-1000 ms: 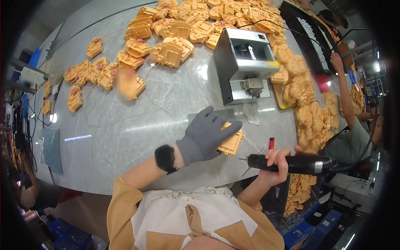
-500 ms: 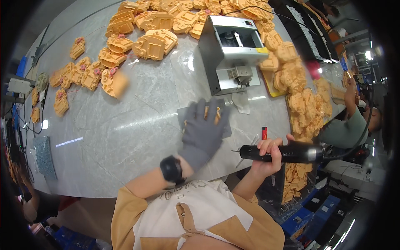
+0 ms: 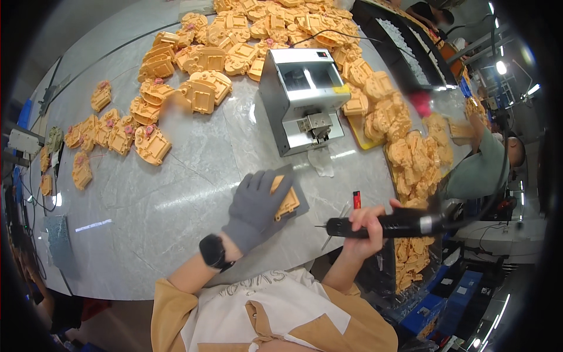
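Observation:
My left hand (image 3: 253,205), in a grey glove, rests over an orange plastic housing (image 3: 288,201). Its fingers wrap the left side of the piece and hide part of it. Beneath the housing lies a dark grey pad (image 3: 301,198) on the table. My bare right hand (image 3: 365,230) is closed around a black electric screwdriver (image 3: 394,226). The tool lies nearly level, its thin bit pointing left toward the pad and apart from the housing.
A silver and black screw feeder (image 3: 305,100) stands beyond the pad. Orange housings (image 3: 202,94) spread behind and left; a long heap (image 3: 413,155) runs down the right. A red lighter-like object (image 3: 356,199) lies near my right hand. A co-worker (image 3: 478,167) sits at far right.
The view has shifted, so the table's things sit lower and farther left. My left hand now covers less of the housing, leaving its right side exposed. The screwdriver stays in my right hand.

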Motion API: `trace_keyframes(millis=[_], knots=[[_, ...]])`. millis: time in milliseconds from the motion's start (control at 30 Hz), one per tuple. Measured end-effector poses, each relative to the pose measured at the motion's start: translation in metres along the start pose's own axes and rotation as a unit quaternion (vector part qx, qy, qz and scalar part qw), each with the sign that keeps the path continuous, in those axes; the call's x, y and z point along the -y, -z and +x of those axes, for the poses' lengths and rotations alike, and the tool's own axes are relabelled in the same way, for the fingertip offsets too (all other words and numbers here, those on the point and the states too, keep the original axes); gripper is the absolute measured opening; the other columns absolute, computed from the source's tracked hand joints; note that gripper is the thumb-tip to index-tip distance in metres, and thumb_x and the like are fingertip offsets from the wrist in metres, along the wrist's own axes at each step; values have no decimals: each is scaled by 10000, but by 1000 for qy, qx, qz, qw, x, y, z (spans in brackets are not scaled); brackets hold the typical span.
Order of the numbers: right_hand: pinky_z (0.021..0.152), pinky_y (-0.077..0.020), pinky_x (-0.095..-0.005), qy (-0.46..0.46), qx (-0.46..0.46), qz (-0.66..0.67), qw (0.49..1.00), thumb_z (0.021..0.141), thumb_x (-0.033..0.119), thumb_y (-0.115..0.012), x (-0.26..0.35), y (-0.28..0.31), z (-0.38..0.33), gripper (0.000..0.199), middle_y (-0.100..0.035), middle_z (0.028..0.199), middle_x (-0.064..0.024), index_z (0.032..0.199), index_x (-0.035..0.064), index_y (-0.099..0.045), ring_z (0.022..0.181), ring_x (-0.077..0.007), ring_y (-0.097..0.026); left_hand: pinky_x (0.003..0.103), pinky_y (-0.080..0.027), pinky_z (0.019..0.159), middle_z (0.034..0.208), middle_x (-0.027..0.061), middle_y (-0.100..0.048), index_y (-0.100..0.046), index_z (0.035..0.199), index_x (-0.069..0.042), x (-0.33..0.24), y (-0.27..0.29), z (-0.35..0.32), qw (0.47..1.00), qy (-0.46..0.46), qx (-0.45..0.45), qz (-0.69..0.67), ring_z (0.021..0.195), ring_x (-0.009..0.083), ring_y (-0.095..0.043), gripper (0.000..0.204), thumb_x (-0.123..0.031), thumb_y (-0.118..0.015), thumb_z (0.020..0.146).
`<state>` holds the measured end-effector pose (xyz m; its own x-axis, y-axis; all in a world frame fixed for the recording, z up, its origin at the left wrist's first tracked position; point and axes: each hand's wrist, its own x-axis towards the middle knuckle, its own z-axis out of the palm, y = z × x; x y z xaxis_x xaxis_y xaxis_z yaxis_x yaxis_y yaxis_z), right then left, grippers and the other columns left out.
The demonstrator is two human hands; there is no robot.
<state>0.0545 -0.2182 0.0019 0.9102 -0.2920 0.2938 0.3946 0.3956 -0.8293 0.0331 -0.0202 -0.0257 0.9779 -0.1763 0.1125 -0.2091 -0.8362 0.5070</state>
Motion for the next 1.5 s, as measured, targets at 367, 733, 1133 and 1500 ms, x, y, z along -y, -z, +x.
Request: trace_keyframes(millis=[367, 733, 1133, 1500], knots=[[514, -427, -253, 116, 80, -53, 989, 741, -48, -546, -29, -58, 94, 493, -509, 597, -56, 1175, -24, -313, 467, -115, -465, 490, -297, 1012, 1239, 183, -408, -428, 1262, -130, 17, 19, -25, 999, 12, 7, 30, 1136, 382, -416, 749, -309, -746, 608], [513, -436, -220, 148, 143, -163, 965, 741, -84, -578, -69, -100, 116, 367, -546, 591, -38, 1068, -53, -414, 486, -82, -506, 445, -421, 923, 1246, 152, -451, -481, 1229, -99, 38, 6, -61, 994, 55, -97, -18, 1157, 374, -438, 780, -327, -806, 558], [476, -434, -273, 168, 155, -46, 972, 739, -58, -543, -38, -89, 62, 502, -509, 642, -64, 1170, -10, -288, 466, -120, -467, 401, -392, 956, 1314, 220, -392, -427, 1270, -36, 59, -18, -73, 972, 9, -185, -143, 1180, 350, -441, 877, -385, -818, 568], [571, -434, -224, 165, 128, -193, 959, 735, -67, -574, -73, -104, 112, 371, -556, 560, -49, 1061, -53, -397, 486, -90, -510, 402, -392, 956, 1328, 243, -368, -424, 1274, -25, 62, -19, -73, 969, 17, -185, -163, 1190, 356, -432, 888, -406, -811, 571]])
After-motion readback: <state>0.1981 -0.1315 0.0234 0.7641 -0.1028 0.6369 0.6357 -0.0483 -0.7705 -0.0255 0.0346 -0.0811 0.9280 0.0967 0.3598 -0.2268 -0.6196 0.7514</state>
